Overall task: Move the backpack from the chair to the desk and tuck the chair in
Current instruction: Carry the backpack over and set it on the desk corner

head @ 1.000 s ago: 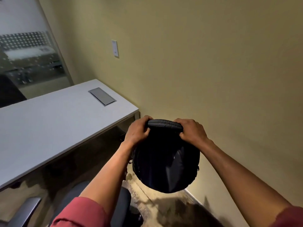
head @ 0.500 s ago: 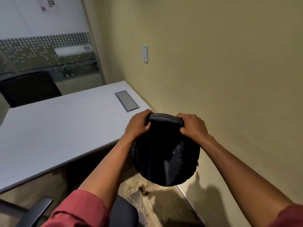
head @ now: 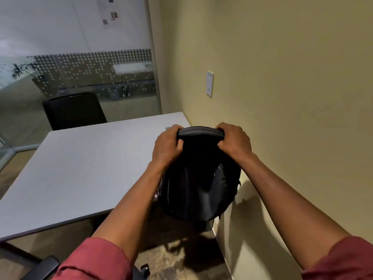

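Note:
A black backpack [head: 198,186] hangs in the air by its padded top handle [head: 200,132]. My left hand [head: 167,147] grips the handle's left end and my right hand [head: 234,141] grips its right end. The bag hangs over the right near corner of the white desk [head: 84,170], its lower part below the desk edge and close to the wall. Of the chair only a dark armrest [head: 43,267] and a caster [head: 144,268] show at the bottom left.
A beige wall [head: 282,98] with a white wall plate [head: 209,83] runs along the right. A second black chair [head: 73,111] stands behind the desk's far side, before a glass partition [head: 80,63]. Speckled floor [head: 177,253] lies below the bag.
Both hands have lifted the backpack higher and toward the desk's corner. The view has tilted up, and the desk's cable hatch is now hidden behind the bag.

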